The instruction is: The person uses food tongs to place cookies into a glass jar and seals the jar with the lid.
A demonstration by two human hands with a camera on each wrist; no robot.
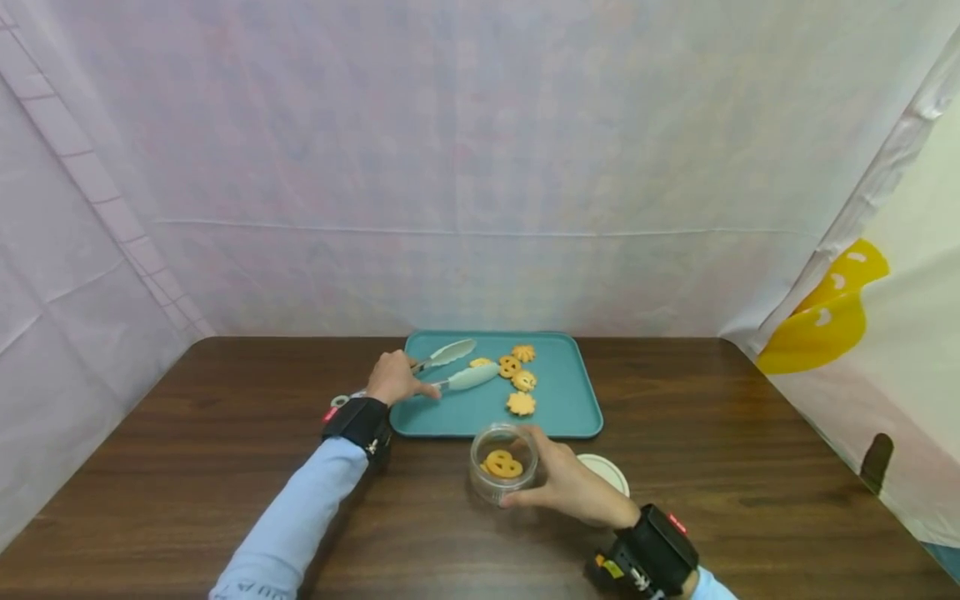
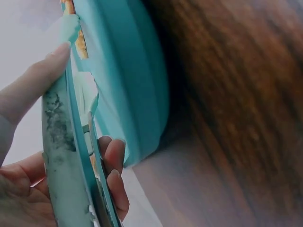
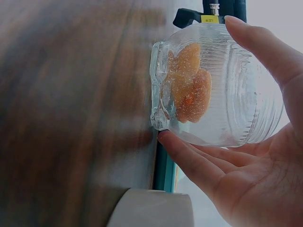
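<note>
**Cookie transfer status: early stage, one piece in the jar**

Landmark: the teal tray [image 1: 573, 400] on the wooden table [image 1: 750, 467].

Progress. The glass jar [image 1: 503, 462] stands on the table just in front of the tray's near edge and holds what looks like one pretzel-shaped cookie [image 1: 502, 463], possibly two overlapping. Several cookies [image 1: 520, 404] lie on the tray, grouped right of its centre; one small piece is partly hidden beside the tong tip. Judged from this, most of the transfer is not yet done. The white lid [image 1: 606, 472] lies on the table just right of the jar, off the tray, so closing is also outstanding.

Hands. The left hand [image 1: 392, 378], at the tray's left edge, grips the tongs [image 1: 457, 367] with fingers curled round the handles; the tong arms are spread over the tray, tips near the cookies but holding none. The right hand [image 1: 570, 486] cups the jar, thumb and fingers curved against its wall.

View differences.
- The head view alone shows the full layout: tray, cookie group, jar, lid.
- The left wrist view shows fingers [image 2: 113, 175] wrapped on the tong arm and the tray rim [image 2: 142, 94]; the jar is not visible.
- The right wrist view shows the ribbed glass [image 3: 222, 85], the cookie inside and the lid's edge [image 3: 151, 208], but no tongs.
</note>
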